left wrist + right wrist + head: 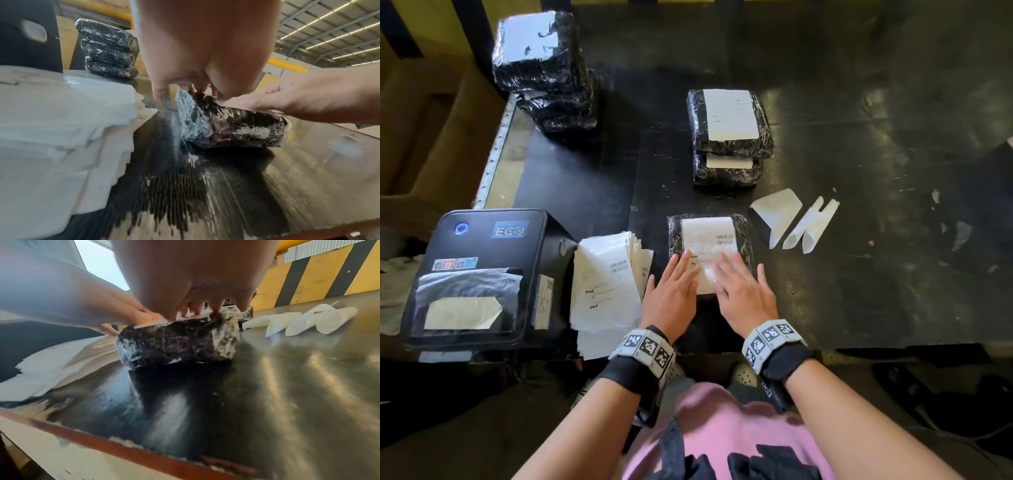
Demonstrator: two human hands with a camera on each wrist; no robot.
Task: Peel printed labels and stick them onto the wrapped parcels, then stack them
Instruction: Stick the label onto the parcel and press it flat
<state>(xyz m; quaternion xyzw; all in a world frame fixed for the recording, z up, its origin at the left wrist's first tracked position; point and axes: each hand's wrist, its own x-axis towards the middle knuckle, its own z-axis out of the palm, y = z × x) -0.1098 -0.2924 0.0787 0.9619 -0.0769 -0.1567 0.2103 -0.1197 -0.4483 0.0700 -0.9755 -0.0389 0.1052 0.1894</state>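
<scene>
A black film-wrapped parcel (675,236) (230,126) (180,340) lies near the front edge of the dark table, with a white printed label (709,236) on its top. My left hand (674,291) and my right hand (739,291) lie side by side, fingers straight and flat, pressing on the label's near half. A loose pile of printed labels (606,284) (51,129) lies just left of the parcel. Two labelled parcels (729,137) are stacked behind it. Another stack of wrapped parcels (548,72) (109,50) stands at the far left.
A black label printer (479,277) sits at the front left. Peeled backing strips (794,219) (298,321) lie curled to the right of the parcel. The dark table (893,274) stretches bare to the right; its front edge (123,446) is close to my wrists.
</scene>
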